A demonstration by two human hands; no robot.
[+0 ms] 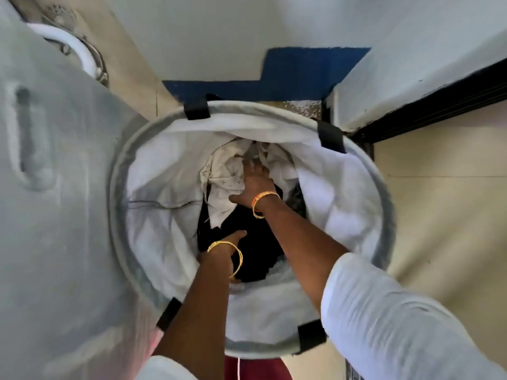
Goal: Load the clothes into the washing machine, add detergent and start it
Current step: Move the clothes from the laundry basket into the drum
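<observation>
Both my arms reach down into the hamper (365, 171), where the clothes lie at the bottom. Nearest me, my left hand (233, 239) is sunk in a black garment (258, 250) by the hamper's near wall; its fingers are buried in the cloth, so I cannot tell whether they grip. Farther in, my right hand (253, 182) curls its fingers into a white patterned cloth (222, 174) bunched toward the far wall. A white liner (153, 187) covers the hamper's inside up to the rim.
</observation>
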